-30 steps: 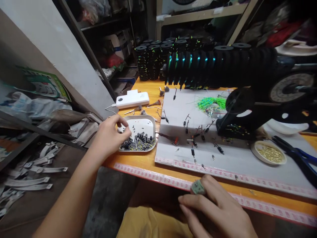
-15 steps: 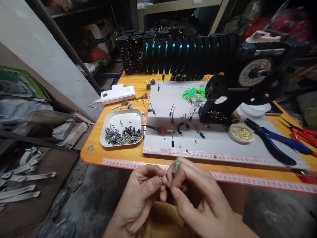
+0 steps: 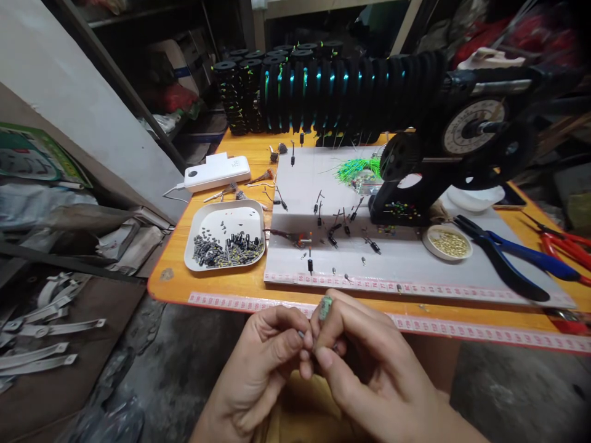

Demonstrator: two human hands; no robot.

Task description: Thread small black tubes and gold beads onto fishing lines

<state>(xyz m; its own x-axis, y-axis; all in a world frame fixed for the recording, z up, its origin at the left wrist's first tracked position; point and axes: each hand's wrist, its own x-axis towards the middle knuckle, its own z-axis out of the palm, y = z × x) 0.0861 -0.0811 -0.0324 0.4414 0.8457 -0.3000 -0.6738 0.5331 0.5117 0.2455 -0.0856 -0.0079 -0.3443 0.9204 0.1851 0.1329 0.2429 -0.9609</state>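
My left hand (image 3: 272,354) and my right hand (image 3: 362,351) meet in front of the table's near edge, fingertips pinched close together. Between the left thumb and forefinger shows the end of a tiny grey piece, too small to name. Whatever the right fingertips pinch is hidden behind them. A green wrap (image 3: 325,307) covers part of a right finger. Beyond the hands, on a grey board (image 3: 295,184), lie several small black cylinders on thin stems, one of them a black cylinder (image 3: 310,265) near the front edge.
Left stands a white tray (image 3: 196,218) of small dark parts, with a white power bank (image 3: 217,172) behind. A black spool machine (image 3: 351,92) fills the back. Right are a dish of gold beads (image 3: 447,243), blue-handled pliers (image 3: 508,252) and red-handled pliers (image 3: 561,246). Measuring tape (image 3: 434,328) edges the table.
My right thumb and forefinger have closed in tighter toward the left fingertips. A black cylinder near the board's front lies slightly further left. The camera view has shifted a little.
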